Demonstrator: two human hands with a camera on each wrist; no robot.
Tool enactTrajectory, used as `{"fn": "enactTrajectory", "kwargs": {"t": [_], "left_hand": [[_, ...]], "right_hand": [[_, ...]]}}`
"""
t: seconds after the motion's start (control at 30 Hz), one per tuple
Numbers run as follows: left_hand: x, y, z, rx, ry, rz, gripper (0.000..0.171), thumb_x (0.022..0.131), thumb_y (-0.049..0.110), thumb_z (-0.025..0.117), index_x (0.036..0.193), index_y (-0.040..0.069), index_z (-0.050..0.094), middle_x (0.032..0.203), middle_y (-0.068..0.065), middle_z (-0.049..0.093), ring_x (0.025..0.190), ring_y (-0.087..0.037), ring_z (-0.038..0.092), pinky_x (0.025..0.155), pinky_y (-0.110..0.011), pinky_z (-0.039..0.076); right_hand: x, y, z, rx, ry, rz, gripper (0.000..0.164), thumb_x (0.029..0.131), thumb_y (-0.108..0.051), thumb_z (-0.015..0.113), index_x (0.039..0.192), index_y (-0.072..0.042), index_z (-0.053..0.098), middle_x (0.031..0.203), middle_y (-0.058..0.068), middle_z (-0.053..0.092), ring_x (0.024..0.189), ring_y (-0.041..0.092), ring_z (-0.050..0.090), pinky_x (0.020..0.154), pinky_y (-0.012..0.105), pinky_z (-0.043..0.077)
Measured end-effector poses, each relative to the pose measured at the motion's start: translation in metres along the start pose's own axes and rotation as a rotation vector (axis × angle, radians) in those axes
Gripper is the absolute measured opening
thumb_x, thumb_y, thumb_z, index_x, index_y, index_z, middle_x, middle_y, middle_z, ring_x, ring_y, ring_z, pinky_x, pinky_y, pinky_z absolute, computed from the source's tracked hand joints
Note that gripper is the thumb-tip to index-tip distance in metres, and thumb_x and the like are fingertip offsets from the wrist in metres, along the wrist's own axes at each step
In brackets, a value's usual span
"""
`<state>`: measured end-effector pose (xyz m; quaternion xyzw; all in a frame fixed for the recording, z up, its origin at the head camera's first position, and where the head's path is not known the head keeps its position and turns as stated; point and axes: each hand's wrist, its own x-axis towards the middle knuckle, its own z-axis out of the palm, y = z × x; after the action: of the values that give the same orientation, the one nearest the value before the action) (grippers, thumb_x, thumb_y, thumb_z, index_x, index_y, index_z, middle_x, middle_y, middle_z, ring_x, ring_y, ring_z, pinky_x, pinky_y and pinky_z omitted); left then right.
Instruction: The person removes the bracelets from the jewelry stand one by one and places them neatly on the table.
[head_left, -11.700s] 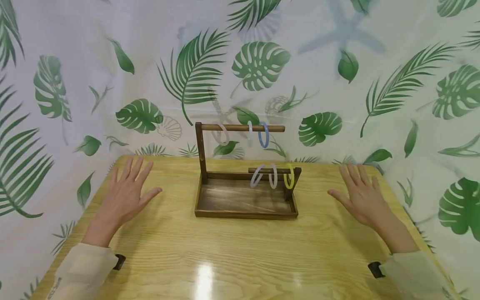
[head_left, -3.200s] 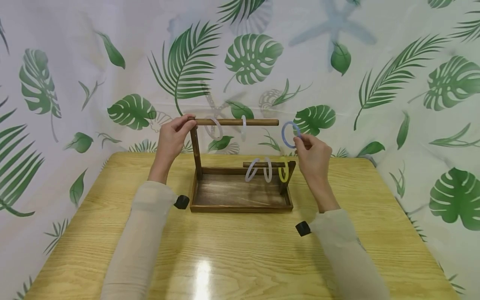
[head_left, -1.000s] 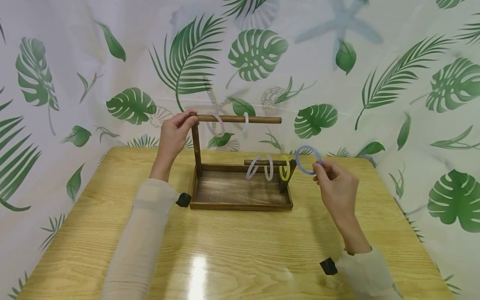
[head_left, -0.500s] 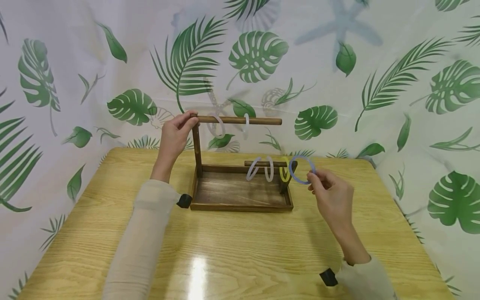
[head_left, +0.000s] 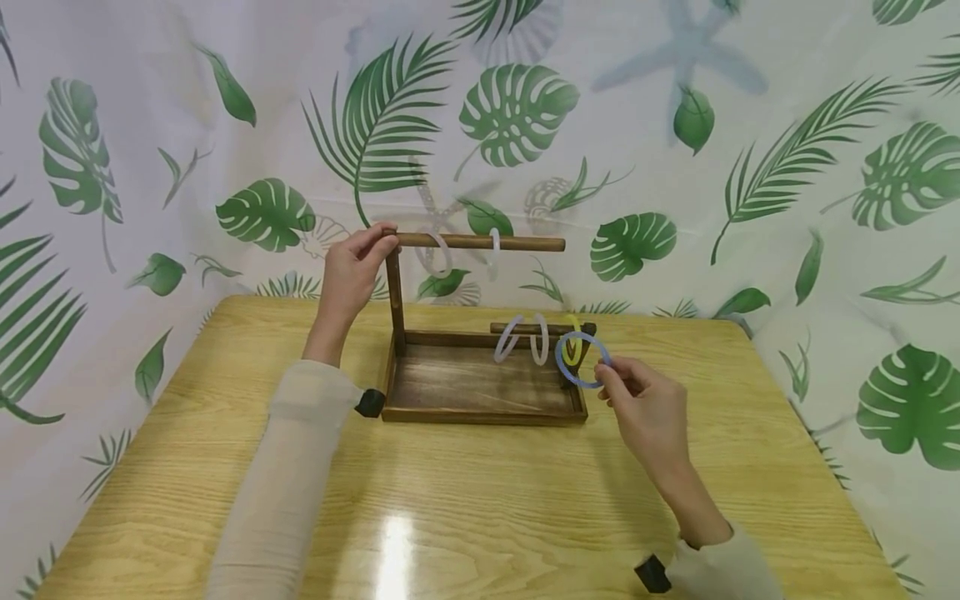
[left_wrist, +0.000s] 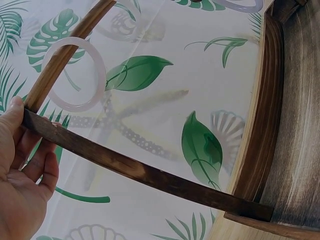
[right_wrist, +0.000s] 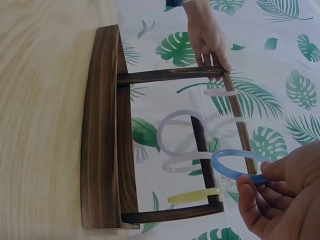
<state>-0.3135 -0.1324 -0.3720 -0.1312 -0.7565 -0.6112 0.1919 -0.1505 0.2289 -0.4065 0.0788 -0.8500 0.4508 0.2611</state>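
My right hand [head_left: 651,408] pinches a blue bangle [head_left: 561,367] between thumb and fingers, in front of the lower right bar of a dark wooden bangle stand [head_left: 480,414]. My left hand [head_left: 348,279] grips the top of the tall left post, where the upper bar [head_left: 528,243] begins. Two pale bangles hang on that upper bar, a pinkish one [left_wrist: 104,75] near the post and a whitish one [head_left: 493,265] further right. On the lower bar hang a lilac bangle [head_left: 504,348], a whitish bangle [head_left: 542,354] and a yellow bangle [right_wrist: 192,196], the last partly behind the blue one.
The stand's shallow tray base rests on a light wood table [head_left: 465,500]. Behind it hangs a white cloth [head_left: 630,108] printed with green leaves. Both upright posts and the free right end of the upper bar stick up near the hands.
At first both hands lay apart on the table. Since then my left hand has taken the post, and the blue bangle has come off the upper bar. Lately my right hand moved it down and left.
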Motion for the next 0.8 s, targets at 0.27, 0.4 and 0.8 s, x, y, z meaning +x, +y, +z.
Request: {"fn": "enactTrajectory", "kwargs": {"t": [0.27, 0.4, 0.8], "left_hand": [[-0.001, 0.001, 0.000, -0.007, 0.006, -0.005, 0.033, 0.103, 0.024, 0.067, 0.126, 0.001, 0.073, 0.114, -0.019, 0.075, 0.099, -0.012, 0.069, 0.091, -0.025, 0.053], [-0.001, 0.000, 0.000, 0.010, 0.001, -0.006, 0.035, 0.103, 0.026, 0.067, 0.128, 0.001, 0.072, 0.115, -0.018, 0.074, 0.102, -0.015, 0.068, 0.092, -0.026, 0.052], [-0.001, 0.000, 0.000, -0.006, -0.001, -0.003, 0.037, 0.104, 0.025, 0.066, 0.129, -0.002, 0.071, 0.115, -0.019, 0.073, 0.103, -0.017, 0.069, 0.094, -0.028, 0.053]], "right_hand": [[-0.015, -0.004, 0.012, 0.042, -0.088, 0.013, 0.011, 0.097, -0.003, 0.073, 0.101, 0.005, 0.077, 0.075, 0.010, 0.072, 0.061, 0.008, 0.065, 0.049, 0.019, 0.049], [-0.022, -0.004, 0.018, 0.062, -0.115, -0.011, 0.009, 0.096, -0.002, 0.073, 0.100, 0.005, 0.078, 0.076, 0.011, 0.073, 0.062, 0.010, 0.067, 0.053, 0.019, 0.053], [-0.038, -0.004, 0.036, 0.055, -0.207, 0.000, 0.006, 0.093, 0.002, 0.075, 0.098, 0.002, 0.078, 0.075, 0.006, 0.073, 0.060, 0.011, 0.065, 0.049, 0.023, 0.052]]}}
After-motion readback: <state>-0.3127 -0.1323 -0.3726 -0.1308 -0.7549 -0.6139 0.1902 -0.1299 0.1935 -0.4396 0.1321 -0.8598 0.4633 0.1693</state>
